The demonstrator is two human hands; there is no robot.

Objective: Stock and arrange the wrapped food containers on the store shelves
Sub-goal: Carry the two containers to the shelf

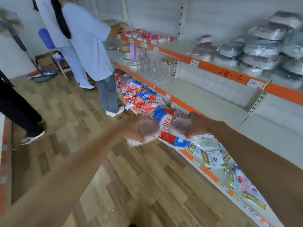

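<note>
You are carrying stock toward the shelves. Your left hand (132, 126) grasps one wrapped container (148, 126); your right hand (197, 124) grasps another (181, 122), both held in the air over the floor in front of the detergent bags (142, 99), though blur hides the finger placement. Next, lift them to the upper shelf (183, 46) and set them beside the stacked containers (246, 51).

The stacked wrapped containers (268, 46) blur at the right edge, and shelf price tags (223, 185) are unreadable.
</note>
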